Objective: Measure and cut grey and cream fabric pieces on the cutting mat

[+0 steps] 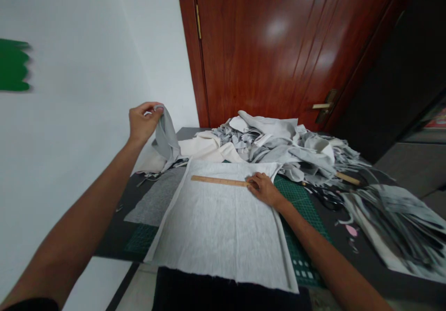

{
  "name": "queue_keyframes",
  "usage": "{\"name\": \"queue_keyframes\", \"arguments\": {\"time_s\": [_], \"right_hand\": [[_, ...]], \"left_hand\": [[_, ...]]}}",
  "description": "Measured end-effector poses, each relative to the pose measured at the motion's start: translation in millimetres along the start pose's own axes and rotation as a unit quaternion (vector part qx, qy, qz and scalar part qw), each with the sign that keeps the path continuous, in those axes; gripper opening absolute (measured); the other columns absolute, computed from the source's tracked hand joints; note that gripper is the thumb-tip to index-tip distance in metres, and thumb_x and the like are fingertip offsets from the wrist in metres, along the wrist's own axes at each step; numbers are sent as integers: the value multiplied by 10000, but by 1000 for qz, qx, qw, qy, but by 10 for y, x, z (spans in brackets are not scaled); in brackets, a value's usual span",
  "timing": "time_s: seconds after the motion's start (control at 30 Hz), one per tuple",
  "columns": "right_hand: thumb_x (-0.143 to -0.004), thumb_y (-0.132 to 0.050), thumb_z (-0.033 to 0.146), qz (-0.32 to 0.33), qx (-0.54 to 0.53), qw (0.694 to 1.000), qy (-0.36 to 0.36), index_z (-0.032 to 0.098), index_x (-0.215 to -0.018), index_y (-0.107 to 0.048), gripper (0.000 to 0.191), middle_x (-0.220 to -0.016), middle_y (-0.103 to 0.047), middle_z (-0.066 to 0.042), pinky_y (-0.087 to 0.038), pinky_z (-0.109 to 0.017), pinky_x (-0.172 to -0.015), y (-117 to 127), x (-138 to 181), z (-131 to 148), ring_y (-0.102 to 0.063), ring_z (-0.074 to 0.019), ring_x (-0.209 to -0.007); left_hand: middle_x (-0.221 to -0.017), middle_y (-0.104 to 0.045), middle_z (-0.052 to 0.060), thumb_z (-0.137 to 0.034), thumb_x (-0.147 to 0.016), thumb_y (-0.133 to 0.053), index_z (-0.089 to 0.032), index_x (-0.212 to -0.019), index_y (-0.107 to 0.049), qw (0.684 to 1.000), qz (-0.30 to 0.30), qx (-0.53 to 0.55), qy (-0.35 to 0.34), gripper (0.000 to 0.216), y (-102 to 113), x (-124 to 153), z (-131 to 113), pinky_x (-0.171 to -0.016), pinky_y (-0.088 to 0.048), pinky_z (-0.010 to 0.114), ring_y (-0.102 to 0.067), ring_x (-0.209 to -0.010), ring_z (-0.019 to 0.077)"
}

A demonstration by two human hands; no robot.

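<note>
My left hand is raised at the table's left side, its fingers pinched on a grey fabric piece that hangs down from them. My right hand rests on the right end of a wooden ruler, pressing it down. The ruler lies across the top of a large white fabric sheet spread flat over a green cutting mat.
A heap of grey and white fabric scraps fills the back of the table. Black scissors and cut strips lie at the right. A grey felt piece lies at the left. A red-brown door stands behind.
</note>
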State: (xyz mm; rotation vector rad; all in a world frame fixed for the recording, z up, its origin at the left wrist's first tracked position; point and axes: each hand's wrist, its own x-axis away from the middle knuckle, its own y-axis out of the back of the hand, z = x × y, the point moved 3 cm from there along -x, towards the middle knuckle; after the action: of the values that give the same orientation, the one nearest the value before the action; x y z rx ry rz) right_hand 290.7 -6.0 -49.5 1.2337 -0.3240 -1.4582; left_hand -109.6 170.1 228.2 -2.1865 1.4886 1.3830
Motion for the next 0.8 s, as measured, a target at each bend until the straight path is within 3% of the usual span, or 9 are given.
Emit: {"name": "queue_keyframes", "arguments": {"time_s": [0.13,0.23,0.3,0.37,0.4,0.5,0.63,0.7,0.8], "right_hand": [[-1008,-633,323,-26,-32,999,18,191,-1426,-624,439,-1289,-657,-168,-499,-550,-1076,119,-6,153,-612,-346,-1200],[-1024,-656,461,-30,-115,990,71,240,-1549,-506,589,-1378,-622,-155,-493,-532,-1120,218,-7,389,-599,-329,-1254],[-1002,-674,595,-23,-201,975,94,252,-1617,-421,748,-1379,-615,-148,-516,-519,-1093,208,-5,550,-620,-312,-1202],[-965,-671,707,-13,-261,962,75,246,-1699,-275,953,-1418,-591,-162,-530,-522,-1073,122,-8,667,-631,-310,-1193],[-949,-670,739,-11,-272,961,55,241,-1730,-185,1046,-1460,-566,-180,-529,-534,-1077,65,-9,708,-625,-320,-1227],[-927,-705,722,-30,-236,971,9,227,-1754,-18,1183,-1593,-449,-232,-466,-606,-1162,-47,-3,812,-511,-380,-1431],[-932,-762,547,-71,-109,991,-11,204,-1722,-213,1020,-1618,-409,-225,-386,-623,-1243,30,35,1006,-406,-398,-1515],[-928,-776,460,-63,-59,996,-15,177,-1646,-382,866,-1528,-492,-217,-445,-599,-1188,89,55,1100,-489,-393,-1416],[-952,-745,354,-26,1,1000,-15,165,-1493,-569,599,-1362,-614,-194,-503,-579,-1069,115,66,1139,-582,-377,-1232]], "left_hand": [[-921,-751,1,-476,-923,-704,-133,-1148,-783,995,42,39,-82,417,36,160,-658,-669,-443,211,-529,-724,91],[-928,-768,21,-512,-951,-654,-152,-1139,-794,983,138,36,-120,430,-222,591,-891,-683,-471,241,-572,-721,116],[-939,-783,32,-507,-935,-670,-170,-1111,-796,974,188,29,-125,401,-519,950,-867,-756,-526,272,-645,-778,152],[-1090,-802,75,-484,-957,-625,-175,-1305,-720,950,286,-2,-122,475,-883,1336,-734,-848,-577,321,-731,-938,213],[-1198,-791,106,-481,-961,-610,-170,-1427,-634,930,345,-31,-122,560,-1053,1530,-644,-916,-591,355,-745,-1055,244],[-1460,-677,198,-440,-922,-659,-137,-1508,-549,907,400,-47,-126,669,-1305,1993,-380,-1133,-533,477,-651,-1348,330],[-1568,-573,229,-422,-902,-696,-132,-1543,-514,886,439,-74,-132,727,-1119,2395,-80,-1251,-405,603,-510,-1485,400],[-1598,-536,212,-412,-931,-669,-150,-1578,-482,869,455,-105,-161,723,-925,2532,23,-1275,-373,596,-468,-1512,387],[-1641,-475,190,-256,-910,-618,-156,-1614,-453,844,460,-169,-218,731,-665,2643,104,-1295,-341,580,-396,-1554,375]]}}
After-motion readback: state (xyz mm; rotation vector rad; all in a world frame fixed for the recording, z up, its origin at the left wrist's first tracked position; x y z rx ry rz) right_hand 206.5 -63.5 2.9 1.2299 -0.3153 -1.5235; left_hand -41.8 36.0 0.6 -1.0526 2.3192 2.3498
